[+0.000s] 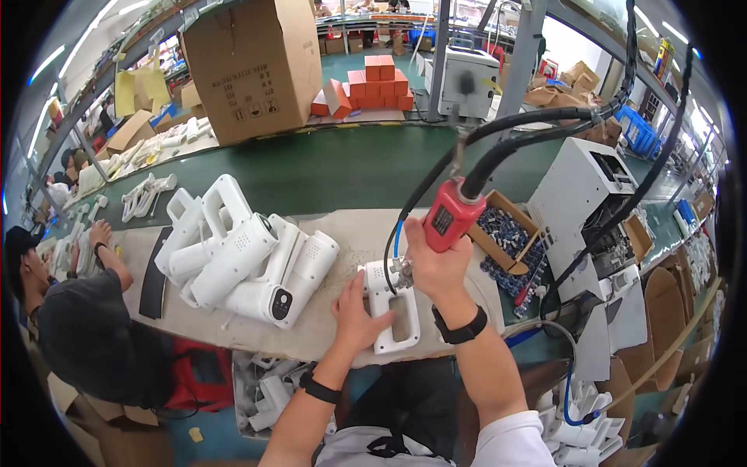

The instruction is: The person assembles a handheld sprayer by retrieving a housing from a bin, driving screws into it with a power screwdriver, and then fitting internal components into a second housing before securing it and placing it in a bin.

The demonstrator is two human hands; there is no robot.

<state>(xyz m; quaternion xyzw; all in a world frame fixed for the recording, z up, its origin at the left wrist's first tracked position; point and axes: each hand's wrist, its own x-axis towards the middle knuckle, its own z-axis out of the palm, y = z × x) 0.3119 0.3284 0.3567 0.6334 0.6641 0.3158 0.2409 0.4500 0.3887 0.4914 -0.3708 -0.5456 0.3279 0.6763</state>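
My right hand (438,265) is wrapped round a red power screwdriver (453,212), which hangs from above with a thick black cable and a thin blue hose. Its tip points down at a white plastic device housing (398,344) with a loop handle, lying on the cardboard-covered bench. The exact contact point is hidden by my right hand. My left hand (356,319) grips the housing from the left, thumb on the handle and fingers by its body. Left of it lies a pile of similar white devices (233,265), one with a black button panel.
An open cardboard tray (510,261) of small metallic parts sits right of my right hand, beside a white machine (580,202). A green conveyor belt (373,167) runs behind the bench, with a large carton (249,70) beyond. At left, a co-worker (101,335) reaches onto the bench.
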